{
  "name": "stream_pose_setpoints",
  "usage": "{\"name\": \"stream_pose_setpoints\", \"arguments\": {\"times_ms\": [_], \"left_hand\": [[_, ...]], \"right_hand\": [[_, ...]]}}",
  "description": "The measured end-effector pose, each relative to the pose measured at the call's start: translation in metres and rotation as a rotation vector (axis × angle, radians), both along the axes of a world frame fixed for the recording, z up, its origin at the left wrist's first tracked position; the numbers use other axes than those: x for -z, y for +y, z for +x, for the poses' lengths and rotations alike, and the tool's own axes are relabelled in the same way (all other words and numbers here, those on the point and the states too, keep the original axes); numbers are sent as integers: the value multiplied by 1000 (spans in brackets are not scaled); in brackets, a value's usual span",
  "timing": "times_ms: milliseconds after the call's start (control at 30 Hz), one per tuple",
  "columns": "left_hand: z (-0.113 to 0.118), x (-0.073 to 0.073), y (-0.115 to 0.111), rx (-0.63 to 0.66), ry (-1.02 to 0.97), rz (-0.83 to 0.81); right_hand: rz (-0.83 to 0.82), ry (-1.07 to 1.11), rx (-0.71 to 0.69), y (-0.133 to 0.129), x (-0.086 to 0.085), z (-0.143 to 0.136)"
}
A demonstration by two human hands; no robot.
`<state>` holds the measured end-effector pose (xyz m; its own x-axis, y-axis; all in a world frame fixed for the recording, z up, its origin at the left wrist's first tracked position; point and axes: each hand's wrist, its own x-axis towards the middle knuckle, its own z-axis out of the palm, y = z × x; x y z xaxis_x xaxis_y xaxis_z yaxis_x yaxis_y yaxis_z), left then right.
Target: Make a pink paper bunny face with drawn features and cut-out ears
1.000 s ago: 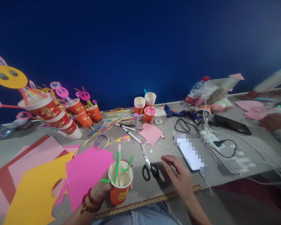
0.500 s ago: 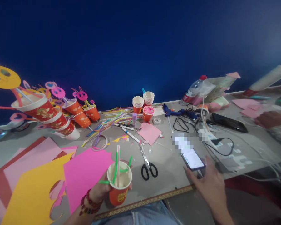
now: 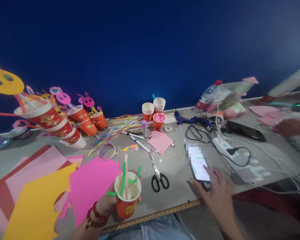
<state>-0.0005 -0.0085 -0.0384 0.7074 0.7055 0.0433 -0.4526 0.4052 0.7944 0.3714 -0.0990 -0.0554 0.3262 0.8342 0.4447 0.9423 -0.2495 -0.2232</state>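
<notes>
Near the front edge of the gray table (image 3: pixel 176 180), the left hand (image 3: pixel 107 204) is gripping an upright orange cup (image 3: pixel 126 209). The phone (image 3: pixel 199 168) is lying to the right, its long axis pointing toward the back edge and slightly left; the nearer right hand (image 3: pixel 220 198) is spreading open fingers at its near end, contact unclear.

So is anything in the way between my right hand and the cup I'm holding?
The scissors lie on the table between your right hand and the cup, nearer the cup. They're flat, so probably easy to pass over.
</notes>
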Motion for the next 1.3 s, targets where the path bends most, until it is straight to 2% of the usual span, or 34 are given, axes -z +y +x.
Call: {"name": "stream_pose_setpoints", "arguments": {"times_ms": [333, 633, 967, 1133, 1200, 1300], "left_hand": [[1, -6, 0, 9, -10, -13], [-1, -6, -3, -56, 88, -96], [-3, -5, -2, -61, 116, -131], [-3, -6, -2, -47, 98, -122], [-2, -7, -2, -40, 85, -110], [1, -6, -1, -17, 42, -61]], "right_hand": [[23, 8, -115, -3, 2, 0], [31, 8, -120, -3, 0, 1], [50, 47, -71, -3, -1, -3], [180, 125, -61, 2, -14, -21], [211, 168, -113, 6, -18, -34], [192, 264, -263, 13, -21, -61]]}}
